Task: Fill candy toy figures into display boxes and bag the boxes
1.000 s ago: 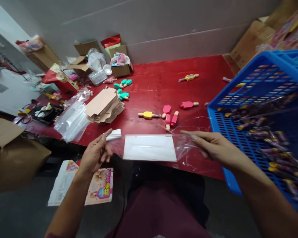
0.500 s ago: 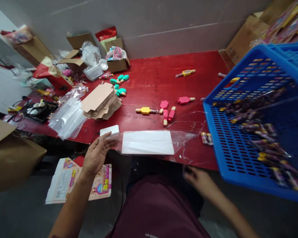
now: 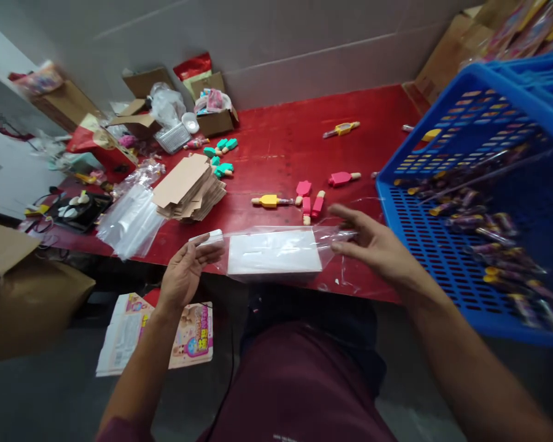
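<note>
A white box (image 3: 274, 252) lies in a clear plastic bag (image 3: 329, 236) at the front edge of the red table. My left hand (image 3: 187, 267) is at the bag's left end, thumb and fingers closed together on the film. At the bag's right end is my right hand (image 3: 368, 242), its thumb and fingers spread around the loose film. Just behind the box are a yellow stick-shaped piece (image 3: 270, 201) and several pink pieces (image 3: 306, 205). Partly behind my left fingers sits a small white device (image 3: 215, 236).
On the right stands a blue basket (image 3: 424, 270) holding wrapped sticks. A stack of brown cardboard (image 3: 184, 181) and clear bags (image 3: 131, 221) lie to the left, with small boxes and teal pieces (image 3: 223, 169) behind. A printed carton (image 3: 196, 337) lies below the table edge.
My right hand has risen from below the table edge to the bag's right end. The bagged box has shifted slightly and its front side now shows. My left hand stays at the left end.
</note>
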A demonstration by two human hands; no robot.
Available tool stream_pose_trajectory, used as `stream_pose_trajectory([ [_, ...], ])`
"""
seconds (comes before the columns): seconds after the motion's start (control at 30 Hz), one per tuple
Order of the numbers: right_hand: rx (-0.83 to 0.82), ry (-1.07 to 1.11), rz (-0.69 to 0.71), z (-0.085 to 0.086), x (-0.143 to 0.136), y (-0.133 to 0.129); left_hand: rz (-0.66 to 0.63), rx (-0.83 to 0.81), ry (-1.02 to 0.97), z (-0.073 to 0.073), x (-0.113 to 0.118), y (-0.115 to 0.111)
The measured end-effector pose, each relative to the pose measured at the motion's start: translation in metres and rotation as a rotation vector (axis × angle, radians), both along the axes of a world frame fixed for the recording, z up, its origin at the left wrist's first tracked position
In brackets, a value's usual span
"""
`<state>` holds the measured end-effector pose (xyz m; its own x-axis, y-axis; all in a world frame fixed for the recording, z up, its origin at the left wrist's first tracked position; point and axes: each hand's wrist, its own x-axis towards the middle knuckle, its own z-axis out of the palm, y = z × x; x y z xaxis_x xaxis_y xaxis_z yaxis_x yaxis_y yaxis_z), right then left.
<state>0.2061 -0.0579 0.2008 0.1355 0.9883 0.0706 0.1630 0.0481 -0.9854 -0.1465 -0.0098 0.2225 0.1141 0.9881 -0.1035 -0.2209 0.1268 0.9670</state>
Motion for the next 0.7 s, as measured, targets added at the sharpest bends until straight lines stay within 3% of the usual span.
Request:
stream_pose_trajectory([
  [0.1,-0.032,-0.065,0.002,0.010,0.001,0.013,-0.018,-0.008,-0.014,-0.001,-0.002,0.000],
  [0.3,0.079,-0.271,-0.175,0.015,-0.002,-0.020,-0.036,0.010,-0.084,-0.010,-0.009,0.000],
  [0.43,-0.091,0.020,-0.163,0.003,-0.010,-0.036,-0.061,0.041,-0.043,-0.016,-0.020,-0.003],
  [0.53,-0.084,0.283,-0.132,-0.011,-0.016,-0.040,-0.082,0.040,-0.034,-0.018,-0.025,-0.005],
  [0.7,-0.051,0.366,-0.143,-0.037,-0.022,-0.052,0.067,-0.082,0.039,-0.018,-0.021,-0.009],
])
